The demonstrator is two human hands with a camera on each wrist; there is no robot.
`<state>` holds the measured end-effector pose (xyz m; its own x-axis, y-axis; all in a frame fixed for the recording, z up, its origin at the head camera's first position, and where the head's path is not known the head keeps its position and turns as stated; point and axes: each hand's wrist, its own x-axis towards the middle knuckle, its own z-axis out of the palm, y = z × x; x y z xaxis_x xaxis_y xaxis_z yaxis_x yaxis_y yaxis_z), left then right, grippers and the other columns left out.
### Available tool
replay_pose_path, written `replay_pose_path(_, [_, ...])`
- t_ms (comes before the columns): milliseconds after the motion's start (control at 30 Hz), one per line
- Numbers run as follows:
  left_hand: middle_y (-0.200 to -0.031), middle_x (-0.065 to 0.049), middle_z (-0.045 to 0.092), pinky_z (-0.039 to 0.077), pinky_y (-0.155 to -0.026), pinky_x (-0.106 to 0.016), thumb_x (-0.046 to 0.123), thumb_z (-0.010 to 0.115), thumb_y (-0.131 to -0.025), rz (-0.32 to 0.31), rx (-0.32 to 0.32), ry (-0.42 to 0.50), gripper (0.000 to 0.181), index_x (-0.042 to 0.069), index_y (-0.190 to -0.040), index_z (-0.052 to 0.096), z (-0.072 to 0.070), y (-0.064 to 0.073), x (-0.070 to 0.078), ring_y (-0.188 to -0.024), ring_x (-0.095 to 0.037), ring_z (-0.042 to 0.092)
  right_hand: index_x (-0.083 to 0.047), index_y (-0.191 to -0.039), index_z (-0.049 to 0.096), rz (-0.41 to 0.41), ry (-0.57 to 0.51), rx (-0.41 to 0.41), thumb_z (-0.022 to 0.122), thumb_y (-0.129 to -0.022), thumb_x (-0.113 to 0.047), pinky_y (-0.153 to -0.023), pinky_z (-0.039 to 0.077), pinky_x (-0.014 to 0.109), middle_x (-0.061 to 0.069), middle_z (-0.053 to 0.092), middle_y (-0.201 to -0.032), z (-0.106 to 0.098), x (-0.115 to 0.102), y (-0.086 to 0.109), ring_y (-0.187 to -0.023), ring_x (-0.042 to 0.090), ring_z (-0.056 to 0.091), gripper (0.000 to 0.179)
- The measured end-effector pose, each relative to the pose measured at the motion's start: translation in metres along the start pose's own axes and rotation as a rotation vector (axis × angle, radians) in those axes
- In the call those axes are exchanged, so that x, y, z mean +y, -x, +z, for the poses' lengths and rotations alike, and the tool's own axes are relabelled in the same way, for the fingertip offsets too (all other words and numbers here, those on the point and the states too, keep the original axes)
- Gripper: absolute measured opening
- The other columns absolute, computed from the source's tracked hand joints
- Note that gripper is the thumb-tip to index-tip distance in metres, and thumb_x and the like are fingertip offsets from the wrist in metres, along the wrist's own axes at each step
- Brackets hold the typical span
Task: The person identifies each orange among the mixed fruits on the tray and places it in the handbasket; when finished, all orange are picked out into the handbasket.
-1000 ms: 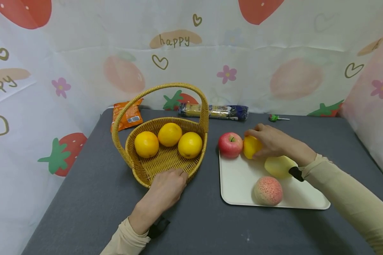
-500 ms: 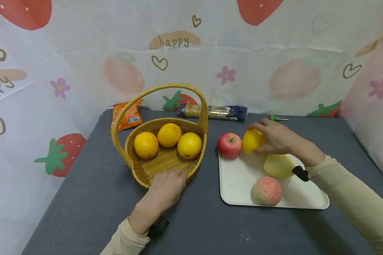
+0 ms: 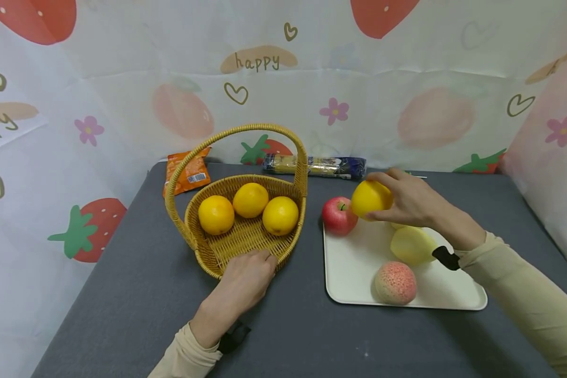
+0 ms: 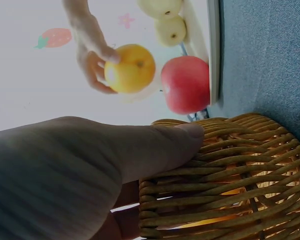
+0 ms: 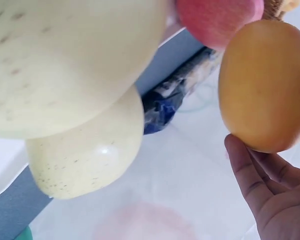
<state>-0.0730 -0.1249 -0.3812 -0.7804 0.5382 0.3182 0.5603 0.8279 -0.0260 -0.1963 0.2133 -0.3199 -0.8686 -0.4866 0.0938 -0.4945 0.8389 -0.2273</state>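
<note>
My right hand (image 3: pixel 411 202) grips an orange (image 3: pixel 370 200) between thumb and fingers, held up over the tray's back left part beside a red apple (image 3: pixel 338 216). In the right wrist view the fingertips press the underside of the orange (image 5: pixel 267 87). My left hand (image 3: pixel 248 273) holds the front rim of a yellow wicker basket (image 3: pixel 238 247), its thumb lying along the weave (image 4: pixel 230 165) in the left wrist view. Three oranges (image 3: pixel 251 200) sit inside the basket. On the cream tray (image 3: pixel 342 278) are pale yellow pears (image 3: pixel 412 245) and a speckled pink peach (image 3: pixel 396 283).
The basket's tall handle (image 3: pixel 264 126) arches over its fruit. Behind it lie an orange snack bag (image 3: pixel 189 172) and a long pasta pack (image 3: pixel 331 167). A lollipop stick (image 3: pixel 419 177) shows behind my right hand. A printed cloth backdrop (image 3: pixel 283 110) borders the grey table (image 3: pixel 312 336).
My right hand has lifted the orange from beside the apple, and it now overlaps the apple's right side. The lollipop's head has become hidden behind that hand. My left hand stays on the basket rim.
</note>
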Motion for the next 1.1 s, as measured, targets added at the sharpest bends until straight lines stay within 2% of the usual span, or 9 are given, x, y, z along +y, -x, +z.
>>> replay_pose_path(167, [-0.065,0.000,0.052,0.041,-0.046,-0.028,0.007,0.068,-0.088,0.001,0.003,-0.002,0.025,0.013,-0.067,0.056,-0.001,0.000,0.000,-0.057,-0.015,0.052,-0.019,-0.136,0.051,-0.031,-0.007,0.045,0.078,-0.076,-0.050,-0.077,0.053,0.048,0.019,0.055,-0.128,-0.001,-0.008,-0.002,-0.097,0.034,0.060,0.073])
replay_pose_path(533, [-0.065,0.000,0.050,0.039,-0.046,-0.028,0.008,0.068,-0.089,0.004,-0.005,-0.008,0.026,0.013,-0.067,0.055,0.001,0.000,0.000,-0.056,-0.015,0.051,-0.016,-0.133,0.054,-0.195,-0.034,0.172,0.080,-0.075,-0.043,-0.075,0.051,0.041,0.015,0.059,-0.115,0.002,-0.026,-0.012,-0.089,0.028,0.059,0.069])
replay_pose_path(900, [-0.065,0.000,0.052,0.041,-0.046,-0.029,0.008,0.069,-0.088,0.004,0.012,-0.015,0.025,0.013,-0.067,0.056,0.002,0.001,0.000,-0.056,-0.016,0.052,-0.012,-0.133,0.055,-0.339,-0.067,0.210,0.081,-0.074,-0.043,-0.079,0.053,0.041,0.016,0.057,-0.120,0.006,-0.053,-0.027,-0.094,0.028,0.060,0.072])
replay_pose_path(1100, [-0.065,0.000,0.051,0.040,-0.046,-0.029,0.008,0.069,-0.088,0.007,0.020,-0.015,0.027,0.014,-0.066,0.055,0.001,0.000,-0.001,-0.056,-0.015,0.051,-0.012,-0.135,0.054,-0.376,-0.072,0.216,0.080,-0.074,-0.046,-0.080,0.053,0.041,0.015,0.058,-0.121,0.008,-0.066,-0.035,-0.096,0.027,0.060,0.074])
